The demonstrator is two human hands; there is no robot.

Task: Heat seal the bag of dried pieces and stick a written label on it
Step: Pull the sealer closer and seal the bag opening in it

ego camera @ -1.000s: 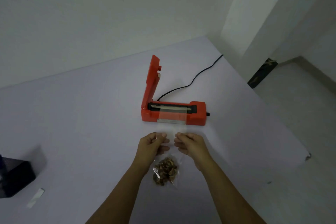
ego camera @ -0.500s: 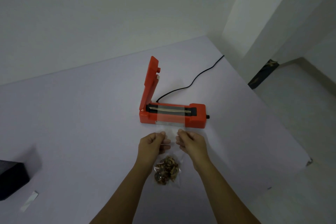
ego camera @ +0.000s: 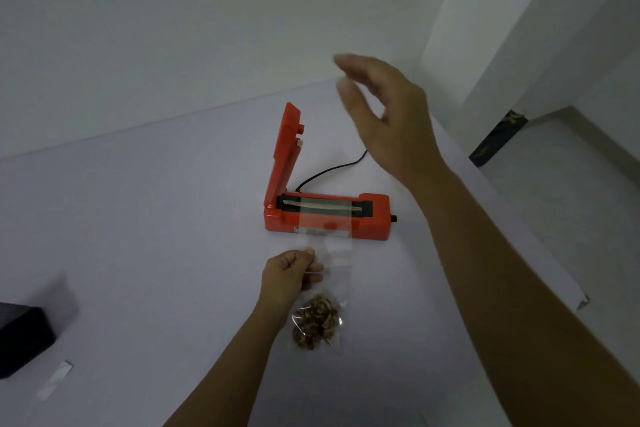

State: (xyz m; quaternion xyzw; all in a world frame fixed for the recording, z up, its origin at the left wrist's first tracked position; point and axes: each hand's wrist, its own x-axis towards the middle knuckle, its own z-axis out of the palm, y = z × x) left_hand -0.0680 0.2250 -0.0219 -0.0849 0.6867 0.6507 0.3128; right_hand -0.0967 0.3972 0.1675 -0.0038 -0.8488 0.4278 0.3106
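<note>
Looking down, I see my right hand (ego camera: 384,114) has let go of the bag (ego camera: 322,274) and lifted up, open and empty, toward the sealer (ego camera: 325,215) lid, while my left hand (ego camera: 287,274) pinches the bag near the tabletop's (ego camera: 138,218) middle, ready for sealing.

Clear glossy plastic bag (ego camera: 325,255); smooth orange plastic sealer (ego camera: 375,227).

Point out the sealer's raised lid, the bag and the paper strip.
lid (ego camera: 284,152): head view, middle of the upright orange arm.
bag (ego camera: 325,255): head view, clear empty part in front of the sealer.
paper strip (ego camera: 55,381): head view, middle of the white strip.
</note>
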